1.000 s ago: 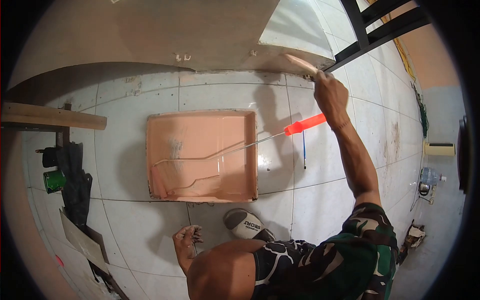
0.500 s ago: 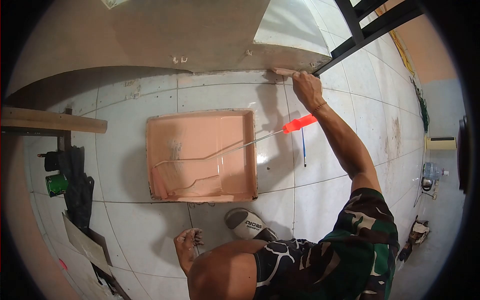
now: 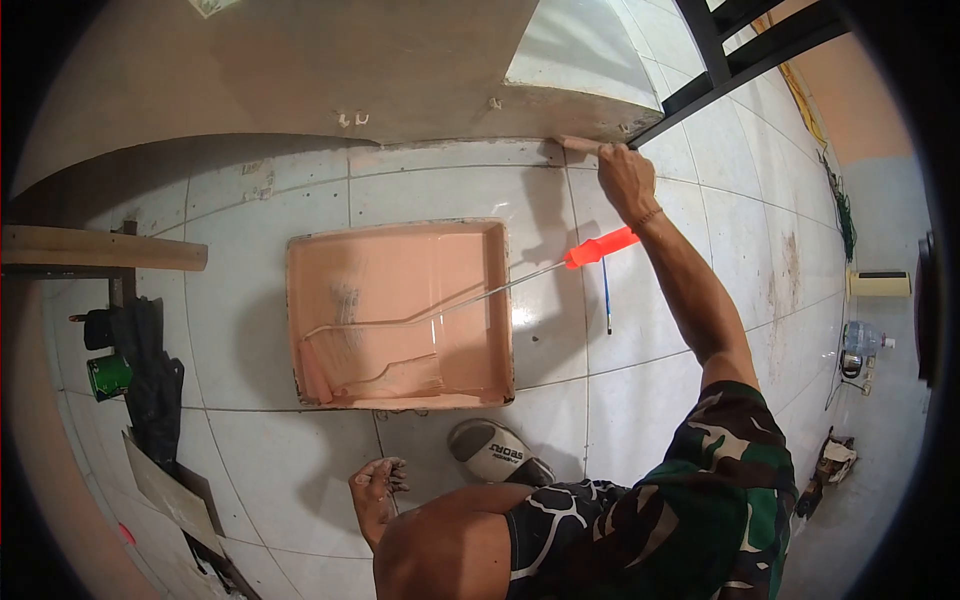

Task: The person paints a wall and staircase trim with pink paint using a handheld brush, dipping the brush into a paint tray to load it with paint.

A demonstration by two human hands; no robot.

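My right hand (image 3: 628,185) is closed round a paint-covered brush (image 3: 582,146), whose tip points left along the foot of the wall (image 3: 430,120). Near my knee, my left hand (image 3: 375,490) is empty, with paint-stained fingers loosely bent and slightly apart. A tray (image 3: 400,280) of peach paint lies on the tiled floor between my hands. Its roller (image 3: 316,372) rests in the lower left corner, and the red roller handle (image 3: 600,247) sticks out past the right rim, close to my right forearm. A thin blue stick (image 3: 607,295) lies beside that handle.
A wooden plank (image 3: 110,247), dark cloth (image 3: 150,370) and a green can (image 3: 109,377) are at the left. Black metal bars (image 3: 720,75) stand at the upper right. A water bottle (image 3: 862,338) is at the far right. My slippered foot (image 3: 495,452) is below the tray.
My right hand and the brush have shifted slightly right along the foot of the wall. My left hand looks about the same. The view has moved a little.
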